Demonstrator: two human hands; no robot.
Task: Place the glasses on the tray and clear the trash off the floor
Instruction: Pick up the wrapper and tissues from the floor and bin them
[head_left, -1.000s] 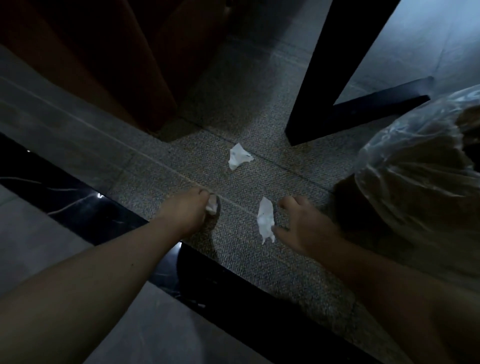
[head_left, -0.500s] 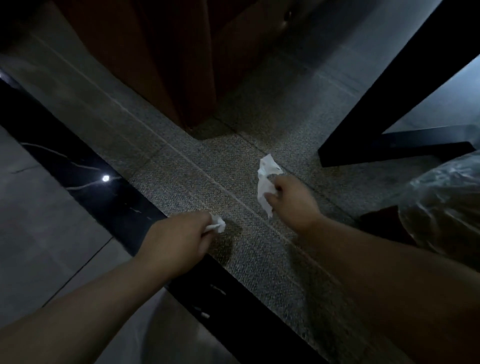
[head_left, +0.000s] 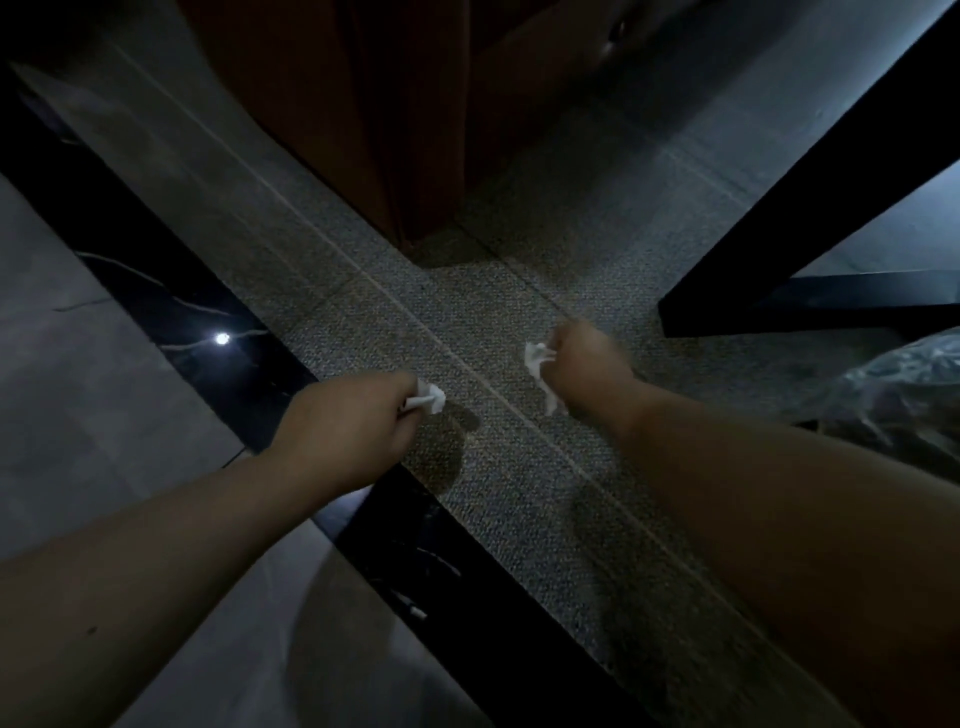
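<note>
My left hand (head_left: 348, 415) is closed around a small crumpled white tissue (head_left: 430, 400) that pokes out past the fingers. My right hand (head_left: 592, 364) grips white crumpled tissue paper (head_left: 540, 371), which hangs down from the fist. Both hands hover above the grey carpet (head_left: 498, 467). No loose tissue shows on the carpet. No glasses or tray are in view.
A glossy black marble strip (head_left: 218, 322) borders the carpet on the left, with grey tile beyond. A brown wooden furniture corner (head_left: 395, 171) stands ahead. A black table leg (head_left: 810, 208) rises at right. A clear plastic bag (head_left: 904, 395) sits at the right edge.
My right hand picked the long tissue off the carpet, and the farther tissue is no longer on the floor. Both hands lifted, and the view tilted.
</note>
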